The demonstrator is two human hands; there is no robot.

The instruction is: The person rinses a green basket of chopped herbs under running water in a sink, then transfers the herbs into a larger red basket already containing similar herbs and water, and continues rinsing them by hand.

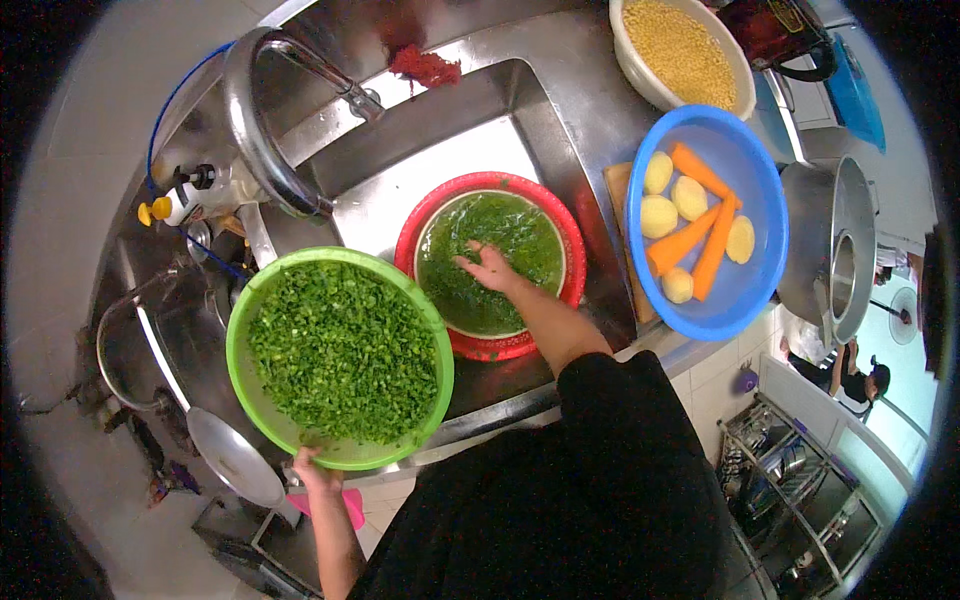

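Observation:
My left hand (318,472) grips the near rim of a light green plastic basin (238,352), which is heaped with chopped leafy greens (346,352). To its right, a red-rimmed basin (568,232) sits in the stainless steel sink (555,97), holding greenish water (472,300) with bits of greens in it. Over that basin my right hand (491,268) reaches with fingers apart, at or just above the water; nothing shows in its grasp. The green basin overlaps the left edge of the red one.
A chrome faucet (241,112) arches over the sink's left side. At right, a blue basin (772,247) holds carrots and peeled potatoes, beside a metal pot (810,225). Yellow beans (679,52) fill a white bowl behind. A ladle (232,457) lies left. Another person (851,379) stands far right.

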